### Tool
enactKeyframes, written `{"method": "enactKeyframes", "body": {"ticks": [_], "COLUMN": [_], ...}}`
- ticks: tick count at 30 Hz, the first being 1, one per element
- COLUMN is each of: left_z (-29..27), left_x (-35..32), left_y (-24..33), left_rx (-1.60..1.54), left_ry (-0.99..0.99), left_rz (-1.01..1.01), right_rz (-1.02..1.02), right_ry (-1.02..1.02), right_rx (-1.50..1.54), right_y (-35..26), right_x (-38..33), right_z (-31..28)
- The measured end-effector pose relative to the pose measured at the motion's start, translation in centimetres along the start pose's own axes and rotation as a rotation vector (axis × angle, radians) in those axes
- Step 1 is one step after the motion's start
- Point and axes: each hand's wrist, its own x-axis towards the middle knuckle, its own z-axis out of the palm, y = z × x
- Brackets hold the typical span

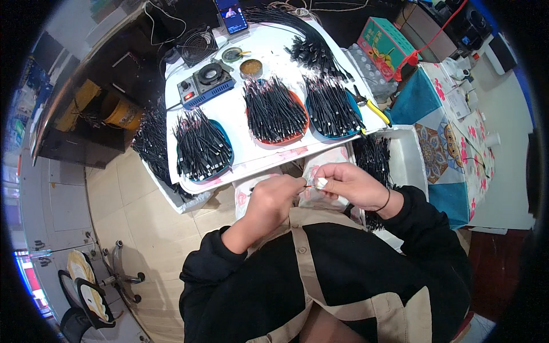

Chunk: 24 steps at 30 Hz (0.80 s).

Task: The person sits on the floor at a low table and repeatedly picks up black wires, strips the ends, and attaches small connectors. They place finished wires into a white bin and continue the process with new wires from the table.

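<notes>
Over my lap my two hands work close together. My left hand (274, 197) is closed on a thin cable; a black tip shows beside its knuckles, and most of the cable is hidden in the fist. A short reddish wire end (309, 186) bridges the small gap to my right hand (355, 186). The thumb and fingers of that hand pinch at the wire end, and something white shows at the thumb tip. On the white table ahead, an orange tray (301, 136) stands between two blue trays (227, 163) (337, 136), each heaped with short black cables.
A blue heating unit (209, 86), a round tin (250, 68) and a lit phone (231, 16) stand farther back on the table. Yellow-handled pliers (374, 108) lie at its right edge. White boxes (409, 154) of cables flank the table; an office chair (86, 288) stands lower left.
</notes>
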Motion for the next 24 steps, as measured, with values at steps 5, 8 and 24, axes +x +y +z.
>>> {"method": "enactKeyframes", "body": {"ticks": [5,8,24], "left_z": [-1.3,-1.6,-0.9], "left_x": [-1.0,-0.8,-0.6], "left_y": [0.6,0.8,1.7], "left_rx": [-0.862,-0.975,-1.175], "left_ry": [0.037,0.003,0.062], "left_rz": [-0.448,-0.439,-0.473], "right_rz": [-0.52,-0.617,-0.813], "right_ry": [0.081,-0.016,0.033], "right_rx": [-0.605,-0.623,-0.908], "right_y": [-2.2,-3.3,-3.6], "right_x": [-0.9,-0.2,-0.2], "right_z": [0.2,0.6,1.6]}}
